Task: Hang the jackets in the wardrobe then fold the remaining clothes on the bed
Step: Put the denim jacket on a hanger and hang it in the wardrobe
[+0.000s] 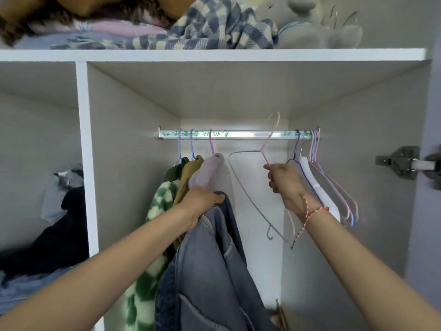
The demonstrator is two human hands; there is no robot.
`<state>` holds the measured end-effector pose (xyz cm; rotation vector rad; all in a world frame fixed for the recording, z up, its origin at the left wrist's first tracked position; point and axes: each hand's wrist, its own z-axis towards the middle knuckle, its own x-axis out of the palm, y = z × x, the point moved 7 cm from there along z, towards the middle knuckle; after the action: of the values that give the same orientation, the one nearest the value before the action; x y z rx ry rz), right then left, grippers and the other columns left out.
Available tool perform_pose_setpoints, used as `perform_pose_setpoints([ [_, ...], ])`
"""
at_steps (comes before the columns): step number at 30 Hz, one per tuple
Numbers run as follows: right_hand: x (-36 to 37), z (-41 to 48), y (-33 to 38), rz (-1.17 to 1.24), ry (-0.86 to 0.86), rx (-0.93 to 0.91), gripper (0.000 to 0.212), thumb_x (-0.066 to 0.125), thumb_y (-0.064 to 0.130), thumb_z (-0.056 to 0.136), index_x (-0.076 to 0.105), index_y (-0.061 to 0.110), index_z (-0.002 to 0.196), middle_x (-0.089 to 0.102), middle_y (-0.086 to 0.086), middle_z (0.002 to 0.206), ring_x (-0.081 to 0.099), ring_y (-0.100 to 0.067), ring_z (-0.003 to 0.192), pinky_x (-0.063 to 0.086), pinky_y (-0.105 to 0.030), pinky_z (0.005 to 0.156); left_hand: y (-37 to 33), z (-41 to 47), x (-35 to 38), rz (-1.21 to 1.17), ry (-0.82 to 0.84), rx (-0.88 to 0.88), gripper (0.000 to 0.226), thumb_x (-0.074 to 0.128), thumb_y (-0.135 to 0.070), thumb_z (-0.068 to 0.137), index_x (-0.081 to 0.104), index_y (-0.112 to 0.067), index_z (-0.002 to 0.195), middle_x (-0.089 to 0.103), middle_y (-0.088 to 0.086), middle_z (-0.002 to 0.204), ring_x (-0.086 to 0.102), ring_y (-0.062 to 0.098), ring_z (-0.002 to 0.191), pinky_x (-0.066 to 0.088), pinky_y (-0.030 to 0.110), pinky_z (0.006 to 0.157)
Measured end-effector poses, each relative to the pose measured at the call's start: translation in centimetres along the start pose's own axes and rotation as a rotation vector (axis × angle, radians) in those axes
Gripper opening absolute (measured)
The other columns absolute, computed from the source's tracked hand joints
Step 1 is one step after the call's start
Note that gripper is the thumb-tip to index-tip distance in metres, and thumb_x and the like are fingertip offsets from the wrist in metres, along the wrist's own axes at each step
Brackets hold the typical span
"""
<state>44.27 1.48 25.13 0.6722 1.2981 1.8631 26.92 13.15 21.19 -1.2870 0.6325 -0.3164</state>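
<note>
In the wardrobe (82,139), a denim jacket (214,271) hangs below the middle of the rail (238,134), its collar clutched in the left hand (202,201), against three hung garments (162,201) crowding the rail's left end. Empty hangers (334,185) bunch at the rail's right end; beside them the right hand (281,180) grips a wire hanger (268,142), hook above the rail.

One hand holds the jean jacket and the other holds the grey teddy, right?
No. In the head view the left hand grips the jean jacket, but the right hand holds a wire hanger; the grey teddy sits on the top shelf.
</note>
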Motion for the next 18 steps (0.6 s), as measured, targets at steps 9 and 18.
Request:
perform_pose_setpoints([
  [9,1.5,-4.9,-5.7,0.085,0.187,0.343,0.021,0.046,0.005,0.096,0.053,0.008,0.076,0.036,-0.002,0.064,0.028,-0.002,0.030,0.020,-0.011,0.028,-2.3,-2.5,0.1,0.711,-0.021,0.631,0.044,0.047,-0.029,0.096,0.037,-0.017,0.055,0.041,-0.005,0.057,0.038,0.009,0.055,0.023,0.028,0.049],
  [18,-2.1,-15.7,-1.7,-0.239,0.063,-0.066,0.031,0.036,0.006,0.099,0.065,0.018,0.097,0.050,-0.001,0.056,0.029,-0.003,0.033,0.022,-0.012,0.035,1.6,-1.3,-0.5,0.845,-0.026,0.646,0.046,0.044,-0.036,0.097,0.036,-0.020,0.055,0.053,0.001,0.069,0.056,0.026,0.073,0.031,0.029,0.057],
])
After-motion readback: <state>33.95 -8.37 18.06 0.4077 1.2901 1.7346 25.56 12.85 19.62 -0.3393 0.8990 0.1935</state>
